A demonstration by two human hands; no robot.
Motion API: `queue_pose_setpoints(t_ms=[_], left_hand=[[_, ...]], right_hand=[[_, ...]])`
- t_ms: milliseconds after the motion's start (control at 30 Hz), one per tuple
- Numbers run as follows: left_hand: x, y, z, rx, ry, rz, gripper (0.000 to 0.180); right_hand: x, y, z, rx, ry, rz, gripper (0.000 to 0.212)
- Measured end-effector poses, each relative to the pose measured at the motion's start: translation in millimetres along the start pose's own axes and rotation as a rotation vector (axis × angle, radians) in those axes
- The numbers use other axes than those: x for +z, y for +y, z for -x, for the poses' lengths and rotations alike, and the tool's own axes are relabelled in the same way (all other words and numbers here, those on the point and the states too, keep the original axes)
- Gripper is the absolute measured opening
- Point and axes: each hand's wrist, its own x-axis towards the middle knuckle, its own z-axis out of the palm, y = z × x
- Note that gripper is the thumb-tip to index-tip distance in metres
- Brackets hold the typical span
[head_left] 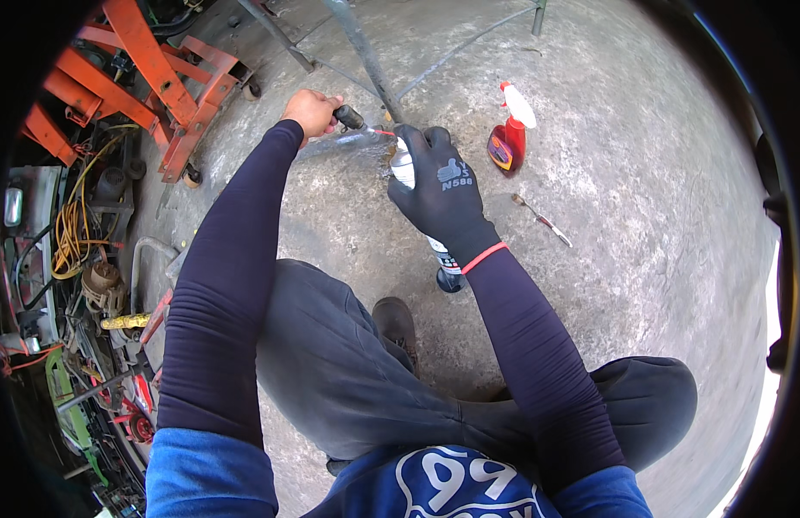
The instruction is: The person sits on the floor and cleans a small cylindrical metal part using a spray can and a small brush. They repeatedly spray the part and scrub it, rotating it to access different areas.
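Note:
My bare left hand is closed around a small black cylindrical part with a lighter, metal-looking end. Facing it, my right hand, in a black glove, grips a white spray can. The can's thin red straw points left at the part's lighter end, almost touching it. Under my right wrist shows a black-and-white cylinder; I cannot tell whether it belongs to the same can. A red spray bottle with a white trigger head stands right of my glove, and a small brush-like tool lies nearer.
Grey-green metal legs of a stand rise just beyond my hands. Orange wheeled steel frames stand far left. Coiled yellow cable, a motor-like part and assorted machinery crowd the left side. My shoe rests on the concrete floor.

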Motion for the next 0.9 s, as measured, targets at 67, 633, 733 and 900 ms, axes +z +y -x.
queue_pose_setpoints(t_ms=[67, 633, 733, 900], left_hand=[[1.1, 0.1, 0.2, 0.001, 0.000, 0.022, 0.039], [-25.9, -30.7, 0.7, 0.045, -0.256, 0.148, 0.026], [-36.9, -39.4, 4.6, 0.021, -0.295, 0.211, 0.027], [-43.5, -44.9, 8.9, 0.001, -0.292, 0.367, 0.026]], right_hand=[[-0.8, 0.0, 0.5, -0.017, 0.020, -0.022, 0.064], [-14.1, 33.6, 2.5, 0.153, 0.018, -0.046, 0.063], [-31.7, 54.2, -1.9, 0.080, 0.092, -0.112, 0.068], [-49.0, 70.9, -10.5, 0.371, 0.121, -0.529, 0.070]])
